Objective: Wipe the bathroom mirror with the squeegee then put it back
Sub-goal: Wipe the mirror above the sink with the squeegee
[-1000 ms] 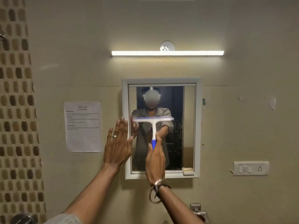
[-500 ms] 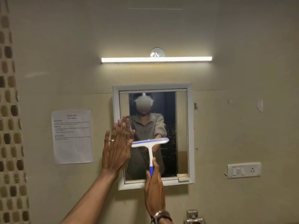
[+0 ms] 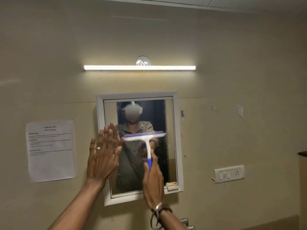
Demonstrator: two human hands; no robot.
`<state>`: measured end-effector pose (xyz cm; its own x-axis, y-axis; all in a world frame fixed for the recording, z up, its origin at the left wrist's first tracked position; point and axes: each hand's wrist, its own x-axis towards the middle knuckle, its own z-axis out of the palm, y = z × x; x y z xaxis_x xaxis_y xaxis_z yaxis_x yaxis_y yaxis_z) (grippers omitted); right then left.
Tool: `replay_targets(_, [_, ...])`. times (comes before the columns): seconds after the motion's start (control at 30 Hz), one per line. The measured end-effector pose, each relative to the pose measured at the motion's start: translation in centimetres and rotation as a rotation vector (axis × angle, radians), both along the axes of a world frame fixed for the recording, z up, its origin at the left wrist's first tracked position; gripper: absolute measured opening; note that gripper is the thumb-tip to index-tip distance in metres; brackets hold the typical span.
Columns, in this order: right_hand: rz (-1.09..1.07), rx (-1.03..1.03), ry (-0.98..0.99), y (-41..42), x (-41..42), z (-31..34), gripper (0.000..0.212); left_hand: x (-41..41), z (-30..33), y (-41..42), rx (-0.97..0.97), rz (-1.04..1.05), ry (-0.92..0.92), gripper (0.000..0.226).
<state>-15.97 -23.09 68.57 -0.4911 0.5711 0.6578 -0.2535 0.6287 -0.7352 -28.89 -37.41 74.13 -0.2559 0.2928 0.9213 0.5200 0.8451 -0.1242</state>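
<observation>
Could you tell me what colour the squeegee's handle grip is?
Blue, on the squeegee; head view.

Beige wall [image 3: 232, 47], lit tube light [image 3: 139, 67]

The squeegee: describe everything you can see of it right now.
The squeegee is T-shaped and looks like plastic: a wide white head with a purple-blue strip along its top edge, a white stem, and a blue grip at the bottom. It is blurred by motion. The head sits roughly level, right end slightly higher, over the middle of the mirror, seemingly against the glass. The right hand grips the lower handle from below. The open left hand rests beside it at the mirror's left edge, apparently not touching it.
</observation>
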Motion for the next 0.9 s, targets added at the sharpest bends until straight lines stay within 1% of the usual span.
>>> replay_targets(0.07, [-0.054, 0.082, 0.065, 1.6, 0.2, 4.0, 0.044, 0.2, 0.6, 0.4, 0.014, 0.002, -0.012, 0.076])
replay_targets(0.13, [-0.107, 0.142, 0.091, 3.3, 0.3, 7.0, 0.048, 0.5, 0.9, 0.8, 0.049, -0.027, -0.028, 0.081])
replay_targets(0.23, [-0.154, 0.2, 0.056, 5.1, 0.5, 8.0, 0.051, 1.0, 1.1, 1.7, 0.057, -0.052, -0.014, 0.084])
replay_targets(0.3, [-0.138, 0.203, 0.023, 5.6, 0.5, 6.7, 0.053, 1.1, 0.9, 2.2, 0.027, -0.036, 0.0, 0.085])
replay_targets(0.43, [-0.114, 0.151, -0.067, 5.8, 0.2, 1.8, 0.052, 0.6, 0.2, 2.9, -0.016, -0.015, -0.036, 0.086])
replay_targets(0.5, [-0.078, 0.121, -0.099, 5.6, 0.3, -0.8, 0.053, 0.5, -0.3, 3.1, -0.018, -0.028, -0.045, 0.086])
replay_targets(0.6, [-0.041, 0.083, -0.152, 5.4, 0.4, -3.8, 0.061, 0.6, -0.9, 3.2, -0.012, -0.057, -0.037, 0.086])
replay_targets(0.67, [-0.027, 0.054, -0.182, 5.4, 0.5, -5.1, 0.059, 0.7, -1.2, 3.1, -0.003, -0.072, -0.02, 0.086])
replay_targets(0.77, [-0.021, 0.025, -0.195, 5.3, 0.9, -5.8, 0.06, 0.9, -1.5, 2.8, -0.007, -0.071, -0.019, 0.086])
replay_targets(0.83, [-0.037, 0.019, -0.173, 5.1, 1.3, -5.5, 0.076, 0.8, -1.5, 2.4, -0.013, -0.063, -0.018, 0.088])
replay_targets(0.87, [-0.041, 0.024, -0.153, 4.8, 1.6, -5.0, 0.078, 0.8, -1.5, 2.2, -0.013, -0.061, -0.018, 0.088])
replay_targets(0.9, [-0.032, 0.021, -0.112, 4.4, 2.0, -3.9, 0.071, 0.7, -1.5, 2.0, -0.01, -0.062, -0.018, 0.089])
